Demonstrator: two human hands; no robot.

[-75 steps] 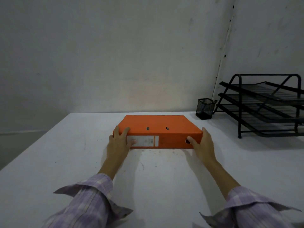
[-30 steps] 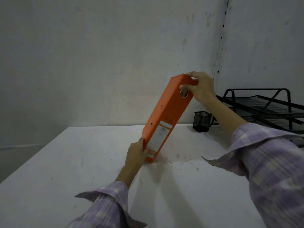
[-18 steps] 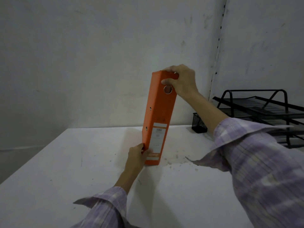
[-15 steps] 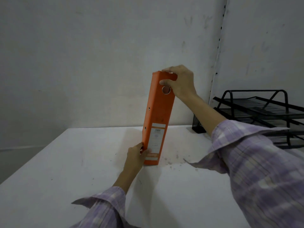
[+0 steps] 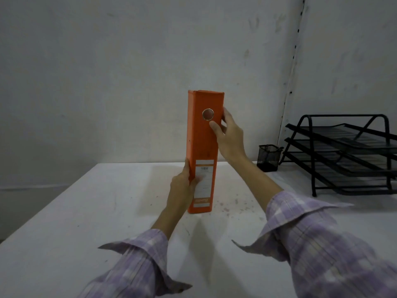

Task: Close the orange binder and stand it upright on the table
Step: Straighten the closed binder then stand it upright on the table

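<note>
I see the bench [image 5: 64, 222] stretching wide and bare to the left of the work, its left edge running diagonally toward me and its far edge meeting the wall. On the right it is crowded: the tray rack [image 5: 348, 155] fills the back right corner, with the mesh cup [image 5: 269, 154] just beside it. The binder [image 5: 203, 151] stands closed and upright near the bench's middle, spine facing me, its base flat on the surface, well apart from the cup and from every edge. My right hand [image 5: 229, 136] lies against the binder's upper right side, fingers loosely spread, thumb on the spine below the ring hole. My left hand [image 5: 182, 186] wraps the lower left edge, thumb pressed onto the label. Half a second ago the binder leaned a little to the right with my right hand capping its top corner; now it is vertical and that hand has slid down the side.
</note>
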